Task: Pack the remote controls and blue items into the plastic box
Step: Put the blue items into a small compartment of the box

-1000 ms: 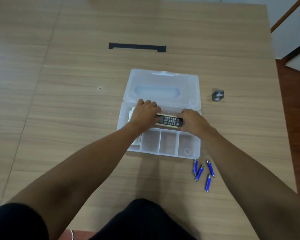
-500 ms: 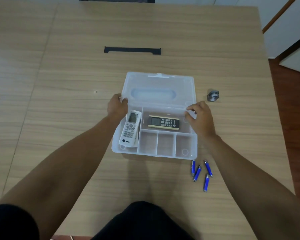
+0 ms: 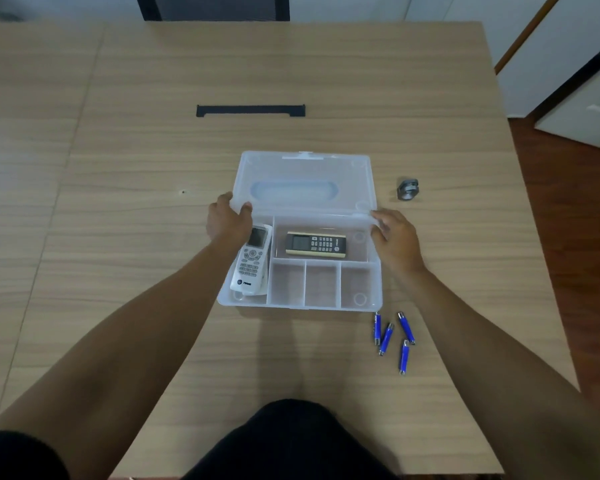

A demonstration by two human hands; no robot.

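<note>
1. Two bare forearms reach into view from the bottom corners of the head view, uncovered from elbow to wrist.
2. The left hand (image 3: pixel 227 219) is bare, with no glove, ring or watch visible.
3. The right hand (image 3: pixel 397 239) is likewise bare; its wrist carries no band or bracelet that can be seen.
4. A short black sleeve (image 3: pixel 18 455) covers the upper left arm at the lower left corner, ending above the elbow in a rounded edge.
5. A dark, black-clothed shape (image 3: pixel 288 441), part of the person's body, fills the bottom centre; its fabric looks plain, without print or markings.
6. The right upper arm leaves the frame before any sleeve shows.
</note>
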